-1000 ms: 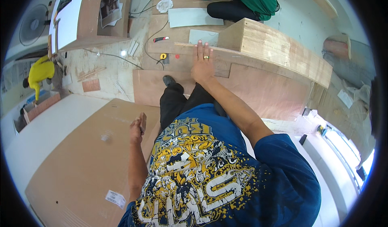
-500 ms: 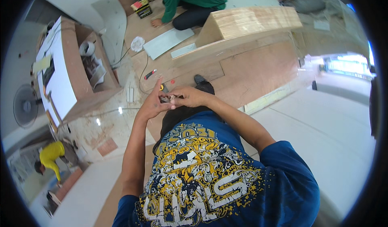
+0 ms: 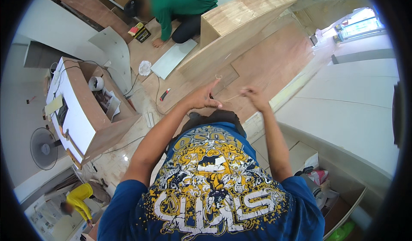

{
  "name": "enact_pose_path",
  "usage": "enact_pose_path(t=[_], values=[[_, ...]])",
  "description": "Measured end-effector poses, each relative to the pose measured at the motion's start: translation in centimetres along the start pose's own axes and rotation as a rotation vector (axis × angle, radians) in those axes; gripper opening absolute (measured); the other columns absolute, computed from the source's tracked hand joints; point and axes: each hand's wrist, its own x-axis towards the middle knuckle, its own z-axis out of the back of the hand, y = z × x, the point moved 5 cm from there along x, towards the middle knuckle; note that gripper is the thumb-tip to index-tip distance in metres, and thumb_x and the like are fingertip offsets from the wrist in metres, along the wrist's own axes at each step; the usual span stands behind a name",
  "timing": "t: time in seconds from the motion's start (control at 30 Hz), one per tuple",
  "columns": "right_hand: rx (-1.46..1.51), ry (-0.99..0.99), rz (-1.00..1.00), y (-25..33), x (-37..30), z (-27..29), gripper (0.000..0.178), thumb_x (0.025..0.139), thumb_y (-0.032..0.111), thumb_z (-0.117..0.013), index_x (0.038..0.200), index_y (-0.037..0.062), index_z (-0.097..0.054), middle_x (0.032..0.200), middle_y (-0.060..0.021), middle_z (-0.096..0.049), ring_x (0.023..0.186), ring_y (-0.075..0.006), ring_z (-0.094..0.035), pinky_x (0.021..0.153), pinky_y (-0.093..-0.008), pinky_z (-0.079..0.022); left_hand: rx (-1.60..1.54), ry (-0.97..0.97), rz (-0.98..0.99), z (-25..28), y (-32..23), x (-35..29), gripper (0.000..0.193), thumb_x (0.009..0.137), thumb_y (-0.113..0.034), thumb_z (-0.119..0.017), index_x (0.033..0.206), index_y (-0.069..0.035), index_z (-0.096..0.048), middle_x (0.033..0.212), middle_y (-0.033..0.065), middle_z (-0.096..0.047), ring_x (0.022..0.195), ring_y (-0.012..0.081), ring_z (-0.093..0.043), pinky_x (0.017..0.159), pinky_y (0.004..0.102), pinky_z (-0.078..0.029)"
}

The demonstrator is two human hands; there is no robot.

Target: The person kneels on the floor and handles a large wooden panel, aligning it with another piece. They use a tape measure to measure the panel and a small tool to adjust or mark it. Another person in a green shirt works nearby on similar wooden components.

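My left hand (image 3: 202, 97) is raised in front of my shirt, its index finger and thumb stretched apart and the other fingers curled. What those fingers hold is hidden; a small dark patch shows between them. A thin pale strand (image 3: 234, 97) runs from near the left thumb toward my right hand (image 3: 256, 97). The right hand is slightly smeared by motion, its fingertips pinched at the strand's far end. Just beyond the left index fingertip shows a small pale loop (image 3: 219, 76). Below lies the plywood floor sheet (image 3: 189, 86) with a red-and-black cutter knife (image 3: 165, 94) on it.
A curved wooden box (image 3: 240, 20) stands ahead, beside a pale panel (image 3: 174, 58). A person in green (image 3: 182, 3) crouches at the back. At left are a white-topped cabinet (image 3: 73, 112) and a fan (image 3: 43, 148); a person in yellow (image 3: 80, 198) bends at lower left. White panels (image 3: 343, 108) line the right.
My hands were together around something small; now they are apart, the right one drawn to the right with the strand between them. My view has turned, and an open bin shows at lower right.
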Motion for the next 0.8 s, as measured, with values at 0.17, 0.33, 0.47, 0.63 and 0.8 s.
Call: enact_pose_path(t=[0.17, 0.33, 0.47, 0.63, 0.8], values=[[-1.170, -0.254, -0.741, -18.6, -13.2, 19.7, 0.034, 0.092, 0.029, -0.071, 0.123, 0.0150, -0.074, 0.127, -0.0111, -0.072, 0.118, -0.0351, -0.067, 0.100, -0.0512, -0.052, -0.098, -0.179, 0.238, 0.9, 14.3, 0.8, 0.081, 0.087, -0.047, -0.079, 0.145, 0.003, -0.052, 0.101, 0.0141, -0.069, 0.087, 0.0229, -0.064, 0.077, 0.0363, -0.052], [-0.781, -0.174, -0.470, -21.3, -10.7, 19.9, 0.029, 0.091, 0.028, -0.070, 0.113, 0.0100, -0.077, 0.114, -0.0172, -0.075, 0.109, -0.0340, -0.070, 0.094, -0.0466, -0.053, -0.442, -0.505, 0.930, 1.1, 39.6, -17.9, 0.048, 0.094, -0.049, -0.074, 0.107, -0.002, -0.074, 0.097, 0.0092, -0.069, 0.078, 0.0168, -0.060, 0.059, 0.0395, -0.046], [-0.613, -0.042, -0.449, -27.1, -12.9, 15.2, 0.029, 0.092, 0.027, -0.067, 0.108, 0.0062, -0.077, 0.108, -0.0223, -0.074, 0.106, -0.0394, -0.070, 0.094, -0.0460, -0.053, -0.403, -0.450, 1.137, -0.8, 25.8, -19.1, 0.044, 0.092, -0.051, -0.076, 0.110, -0.011, -0.075, 0.088, 0.0037, -0.065, 0.072, 0.0129, -0.055, 0.055, 0.0339, -0.040], [-0.568, 0.173, -0.219, -24.6, -6.0, 9.8, 0.028, 0.091, 0.025, -0.067, 0.105, 0.0026, -0.076, 0.102, -0.0225, -0.074, 0.099, -0.0378, -0.071, 0.089, -0.0451, -0.054, -0.567, -0.500, 1.086, -4.7, 22.1, -22.2, 0.051, 0.089, -0.051, -0.077, 0.122, -0.012, -0.072, 0.089, 0.0001, -0.064, 0.073, 0.0133, -0.053, 0.059, 0.0313, -0.042], [-0.632, 0.183, -0.042, -21.9, 1.7, 10.5, 0.026, 0.093, 0.024, -0.066, 0.102, 0.0017, -0.075, 0.099, -0.0243, -0.073, 0.096, -0.0391, -0.072, 0.084, -0.0457, -0.055, -0.774, -0.597, 0.960, -7.8, 20.1, -20.9, 0.055, 0.090, -0.045, -0.073, 0.135, -0.016, -0.066, 0.097, -0.0003, -0.068, 0.078, 0.0124, -0.057, 0.060, 0.0306, -0.045]])
